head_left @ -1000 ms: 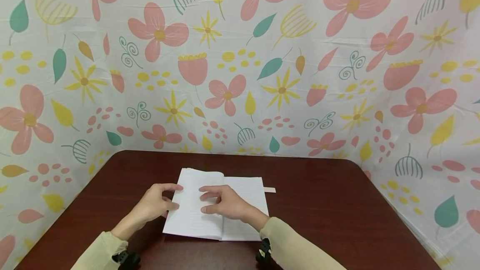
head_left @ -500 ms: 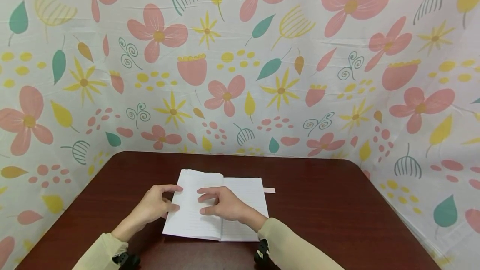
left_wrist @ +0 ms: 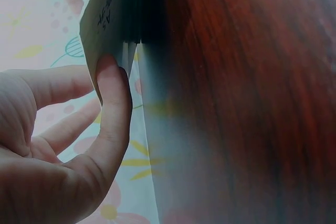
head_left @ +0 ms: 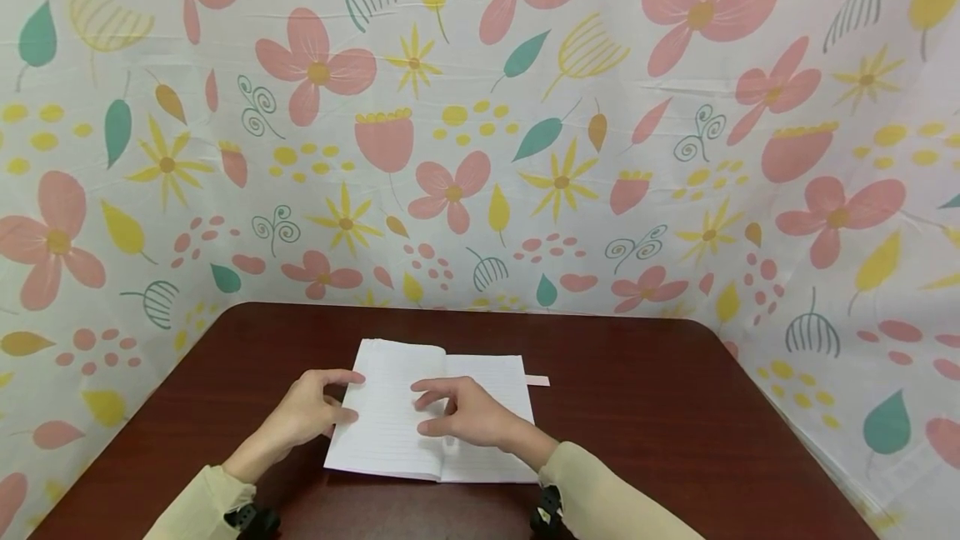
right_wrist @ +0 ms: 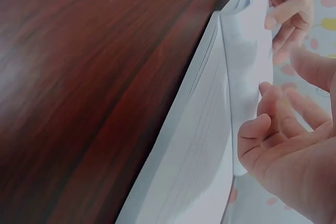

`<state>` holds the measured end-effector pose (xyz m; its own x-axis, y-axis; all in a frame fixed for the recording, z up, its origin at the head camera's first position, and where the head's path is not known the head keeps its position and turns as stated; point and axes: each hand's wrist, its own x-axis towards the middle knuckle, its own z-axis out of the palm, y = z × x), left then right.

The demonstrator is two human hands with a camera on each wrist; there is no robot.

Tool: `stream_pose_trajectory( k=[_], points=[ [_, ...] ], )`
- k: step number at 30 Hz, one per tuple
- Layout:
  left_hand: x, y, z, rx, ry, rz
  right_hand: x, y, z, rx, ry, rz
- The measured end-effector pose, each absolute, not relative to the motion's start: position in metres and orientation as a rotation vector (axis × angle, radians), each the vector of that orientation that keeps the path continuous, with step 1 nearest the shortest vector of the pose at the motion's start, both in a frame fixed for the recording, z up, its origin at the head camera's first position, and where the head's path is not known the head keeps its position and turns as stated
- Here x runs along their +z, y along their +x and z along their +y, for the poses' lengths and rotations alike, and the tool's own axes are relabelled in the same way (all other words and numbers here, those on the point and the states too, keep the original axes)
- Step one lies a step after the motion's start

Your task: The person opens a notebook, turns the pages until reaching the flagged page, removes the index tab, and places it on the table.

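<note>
The left hand [head_left: 303,408] pinches one notebook [head_left: 393,407]; the right hand [head_left: 472,413], fingers relaxed, is over its two pages [head_left: 500,379].

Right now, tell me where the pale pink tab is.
In the head view, the pale pink tab sticks out past the right edge of the open notebook, near its far corner, with the dark table around it.

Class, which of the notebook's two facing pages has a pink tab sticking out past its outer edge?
The right page: the pink tab pokes out beyond it. The left page shows none, with the left hand at its outer edge.
</note>
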<state>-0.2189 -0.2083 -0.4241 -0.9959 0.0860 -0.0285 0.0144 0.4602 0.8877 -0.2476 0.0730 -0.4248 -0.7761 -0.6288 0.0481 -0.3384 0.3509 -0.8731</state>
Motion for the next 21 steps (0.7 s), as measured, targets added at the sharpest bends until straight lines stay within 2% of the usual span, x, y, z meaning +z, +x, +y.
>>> stream_pose_trajectory(
  k=[21],
  points=[
    [-0.427,-0.221,-0.210,1.570,0.073,2.617,-0.425,-0.252,0.175,-1.199,-0.861,2.579]
  ],
)
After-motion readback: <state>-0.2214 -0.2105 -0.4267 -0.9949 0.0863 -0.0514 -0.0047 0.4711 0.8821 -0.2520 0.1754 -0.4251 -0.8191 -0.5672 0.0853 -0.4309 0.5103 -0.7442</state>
